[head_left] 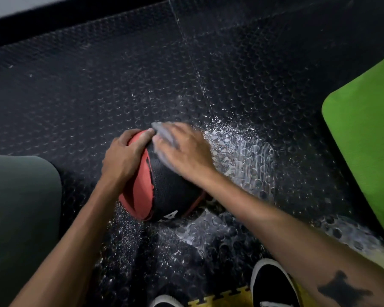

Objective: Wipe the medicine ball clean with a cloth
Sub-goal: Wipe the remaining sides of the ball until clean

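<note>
Two hands on the medicine ball (164, 185): left hand (122, 156) steadies, right hand (184, 151) clamps cloth (164, 131).

1. The medicine ball (171, 185) bears one readable mark: a white numeral "4" printed on its black panel, low on the side facing the camera, near where the ball meets the floor.
2. The numeral is seen partly from above and is cut off at its lower edge by the curve of the ball; whether other characters stand beside it cannot be told.
3. No other text, label, brand or sign can be read anywhere else in the view.
</note>
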